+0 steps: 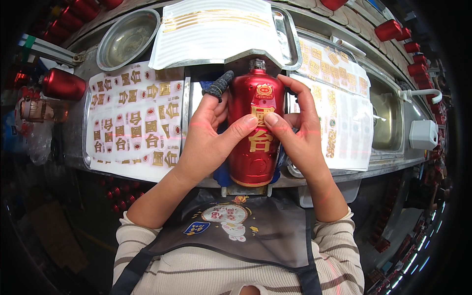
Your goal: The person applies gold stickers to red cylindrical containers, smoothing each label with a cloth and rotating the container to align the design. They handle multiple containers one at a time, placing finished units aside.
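A glossy red bottle (246, 160) lies with its clear threaded neck (257, 64) pointing away from me, resting in a holder with blue padding. Gold characters (260, 140) and a small round gold emblem (264, 91) run down its front. My left hand (209, 123) is closed against the bottle's left side, its thumb pressed on the upper gold character. A black cover (219, 84) wraps that hand's index finger. My right hand (301, 123) grips the right side, with its thumb on the same character and its index finger up by the shoulder. The fingers' undersides are partly hidden.
Sheets of gold decals (132, 115) lie on a tray at left, with more decal sheets (344, 128) at right. Farther back are a metal bowl (129, 39) and a white striped sheet (206, 42). A sink (387, 118) with a white faucet (423, 94) stands at right; another red bottle (64, 84) at left.
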